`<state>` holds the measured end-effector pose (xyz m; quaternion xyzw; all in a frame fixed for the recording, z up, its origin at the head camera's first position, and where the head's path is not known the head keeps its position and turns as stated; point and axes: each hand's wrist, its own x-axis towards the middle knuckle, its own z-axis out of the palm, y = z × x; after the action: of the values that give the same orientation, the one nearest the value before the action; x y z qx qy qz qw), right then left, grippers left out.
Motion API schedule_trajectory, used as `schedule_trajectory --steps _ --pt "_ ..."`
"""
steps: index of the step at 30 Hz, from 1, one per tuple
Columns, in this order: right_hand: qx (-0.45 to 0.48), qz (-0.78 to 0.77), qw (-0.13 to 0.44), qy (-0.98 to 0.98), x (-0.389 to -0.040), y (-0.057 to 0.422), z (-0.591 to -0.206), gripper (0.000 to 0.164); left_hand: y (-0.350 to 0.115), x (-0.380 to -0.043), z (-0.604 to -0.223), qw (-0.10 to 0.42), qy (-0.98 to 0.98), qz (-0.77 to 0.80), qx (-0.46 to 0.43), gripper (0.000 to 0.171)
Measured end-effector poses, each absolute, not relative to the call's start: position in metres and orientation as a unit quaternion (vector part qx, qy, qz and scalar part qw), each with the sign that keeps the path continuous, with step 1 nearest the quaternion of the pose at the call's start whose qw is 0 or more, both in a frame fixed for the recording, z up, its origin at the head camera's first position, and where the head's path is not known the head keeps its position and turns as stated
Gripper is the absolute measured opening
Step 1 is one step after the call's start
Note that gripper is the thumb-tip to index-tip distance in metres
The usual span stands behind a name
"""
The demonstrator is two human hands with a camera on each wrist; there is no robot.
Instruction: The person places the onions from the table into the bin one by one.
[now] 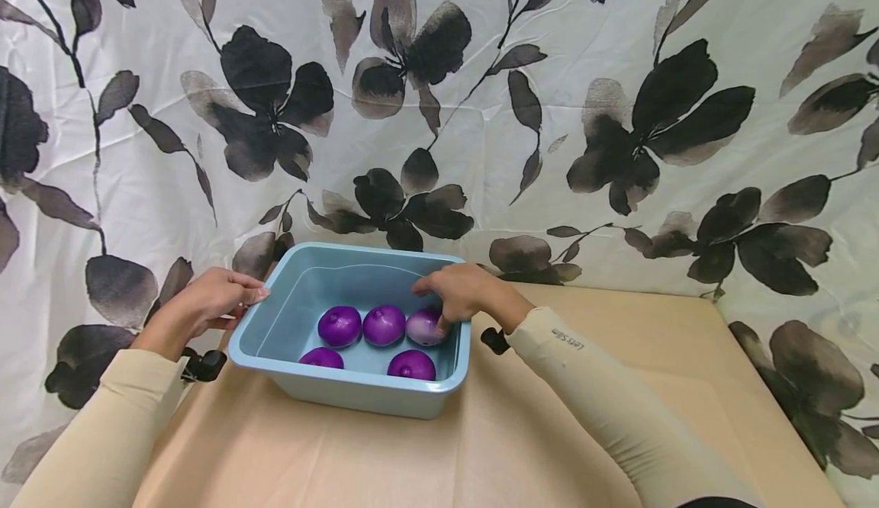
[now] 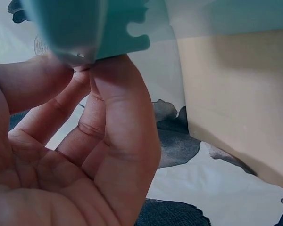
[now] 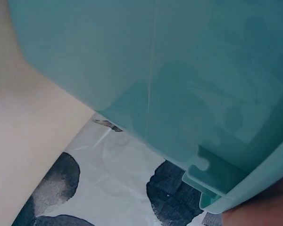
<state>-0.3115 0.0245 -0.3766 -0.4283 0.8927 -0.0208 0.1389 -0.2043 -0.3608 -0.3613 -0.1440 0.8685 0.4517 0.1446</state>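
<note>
A light blue plastic basin (image 1: 343, 386) stands on the table with several purple onions inside, one of them a paler onion (image 1: 420, 326) near its right wall. My left hand (image 1: 206, 302) pinches the basin's left rim between thumb and fingers. In the left wrist view, the thumb and index finger (image 2: 125, 103) meet at the rim's underside. Over the right rim reaches my right hand (image 1: 462, 290), its index finger pointing left above the paler onion and its thumb overlapping that onion's right side. The other right fingers are hidden. Mostly the basin's outer wall (image 3: 108, 61) fills the right wrist view.
A tan-covered table (image 1: 584, 401) extends to the right and in front of the basin. Behind hangs a white cloth (image 1: 508, 165) with dark flower prints. Two more onions sit toward the basin's front, a left onion (image 1: 323, 357) and a right onion (image 1: 412, 365).
</note>
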Motion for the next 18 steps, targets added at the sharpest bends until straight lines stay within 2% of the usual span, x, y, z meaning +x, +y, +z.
schedule_trajectory --steps 15,18 --pt "-0.456 0.016 0.138 0.879 -0.309 0.0216 -0.3784 0.044 -0.3613 -0.2071 -0.3615 0.143 0.872 0.447 -0.139 0.05" --pt "-0.455 0.039 0.144 0.878 -0.3054 0.018 -0.3782 0.042 -0.362 -0.2067 -0.3618 0.145 0.872 0.446 -0.14 0.051"
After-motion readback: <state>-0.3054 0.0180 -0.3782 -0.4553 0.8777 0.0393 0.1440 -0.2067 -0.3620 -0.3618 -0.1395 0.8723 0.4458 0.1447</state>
